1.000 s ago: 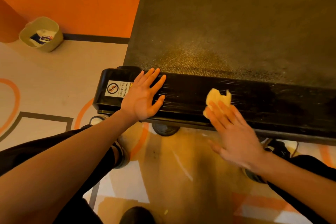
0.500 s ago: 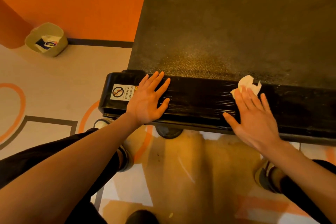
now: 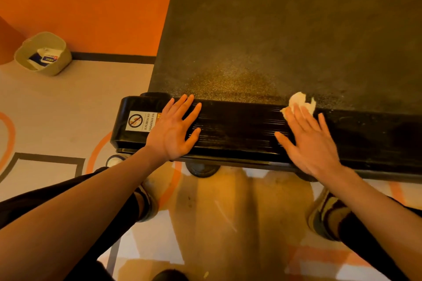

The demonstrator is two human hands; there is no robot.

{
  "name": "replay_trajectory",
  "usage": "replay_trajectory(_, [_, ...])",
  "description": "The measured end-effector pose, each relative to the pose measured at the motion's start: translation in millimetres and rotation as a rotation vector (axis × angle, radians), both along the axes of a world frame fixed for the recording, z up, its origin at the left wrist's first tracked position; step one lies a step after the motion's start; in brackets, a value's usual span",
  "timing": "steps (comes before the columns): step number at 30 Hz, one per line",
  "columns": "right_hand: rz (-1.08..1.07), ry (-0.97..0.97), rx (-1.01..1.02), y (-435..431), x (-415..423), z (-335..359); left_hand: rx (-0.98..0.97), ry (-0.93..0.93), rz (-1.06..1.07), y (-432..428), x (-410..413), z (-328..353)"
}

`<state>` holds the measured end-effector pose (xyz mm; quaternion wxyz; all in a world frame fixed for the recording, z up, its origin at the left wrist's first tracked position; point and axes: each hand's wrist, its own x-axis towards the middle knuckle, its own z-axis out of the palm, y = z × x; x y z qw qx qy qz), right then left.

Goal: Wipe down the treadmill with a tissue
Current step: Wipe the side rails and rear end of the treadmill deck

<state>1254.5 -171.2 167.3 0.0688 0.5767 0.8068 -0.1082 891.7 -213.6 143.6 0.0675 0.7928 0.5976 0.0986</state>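
Observation:
The black treadmill (image 3: 274, 36) fills the upper right, its ribbed rear end cover (image 3: 242, 130) running across the middle. A crumpled white tissue (image 3: 301, 102) lies on the seam between the cover and the belt. My right hand (image 3: 310, 141) lies flat on the cover with its fingertips pressing the tissue down. My left hand (image 3: 173, 130) rests flat, fingers spread, on the cover's left part beside a "no stepping" sticker (image 3: 140, 121).
A beige bin (image 3: 43, 53) with wrappers stands on the floor at the left by the orange wall (image 3: 91, 2). My legs and shoes (image 3: 328, 219) are below the treadmill's end. A round foot (image 3: 202, 170) sits under the cover.
My right hand has slid the tissue rightward and up along the end cover to the belt seam. The left hand has stayed in place.

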Motion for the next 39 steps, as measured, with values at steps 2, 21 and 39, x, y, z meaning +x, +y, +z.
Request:
replay_trajectory(2, [-0.130,0.000,-0.014,-2,5,4,0.001,0.011,0.008,0,0,1])
replay_trajectory(21, [-0.260,0.038,-0.022,0,5,-3,-0.001,-0.014,0.017,-2,2,3])
replay_trajectory(39, [-0.103,0.176,-0.010,-9,-5,-6,-0.160,0.092,0.175,4,52,18])
